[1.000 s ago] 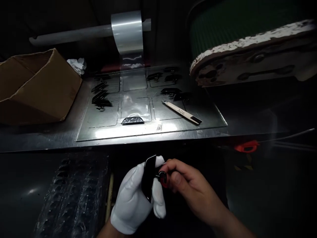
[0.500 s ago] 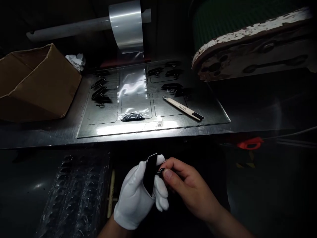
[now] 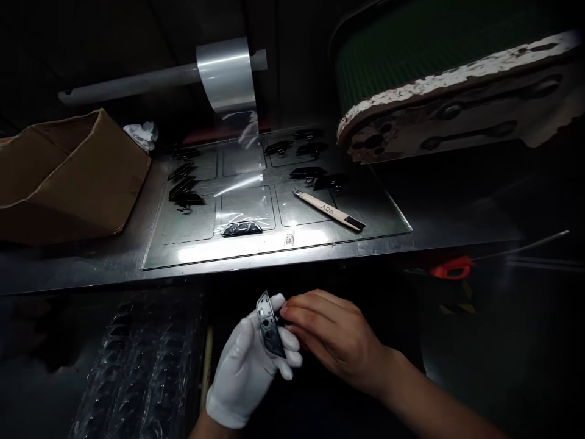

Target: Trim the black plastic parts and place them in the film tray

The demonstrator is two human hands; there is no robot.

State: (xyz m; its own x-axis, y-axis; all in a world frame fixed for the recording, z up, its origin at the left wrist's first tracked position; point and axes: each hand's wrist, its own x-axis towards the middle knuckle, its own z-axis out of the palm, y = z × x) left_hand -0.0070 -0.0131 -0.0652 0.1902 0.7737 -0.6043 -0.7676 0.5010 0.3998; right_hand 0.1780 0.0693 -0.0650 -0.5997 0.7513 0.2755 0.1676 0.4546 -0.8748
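Observation:
In a white glove, my left hand (image 3: 244, 366) cradles a glossy black part (image 3: 270, 326), a small trapezoid plate tilted nearly upright, its face catching mottled reflections. My bare right hand (image 3: 340, 335) is closed at the plate's back, where a short dark stem shows by the fingertips. Those fingers hide most of the stem. Above the hands, a similar part under clear film (image 3: 242, 228) lies on a glass sheet (image 3: 196, 251). A pale craft knife (image 3: 326, 209) marked A06 rests to its right. Several more black parts (image 3: 308, 173) are spread on the glass.
Clear film hangs from a roll (image 3: 226, 73) on a bar at the back. A cardboard box (image 3: 77, 183) stands left. A green machine (image 3: 425, 61) overhangs the right side. A clear tray of dark parts (image 3: 132, 366) is lower left; a red-handled tool (image 3: 452, 268) is right.
The black part has turned in my hands, so its plain dark face now shows mottled reflections. Both hands have shifted slightly left; my right fingers have rolled over the stem. The whole view has tilted a little.

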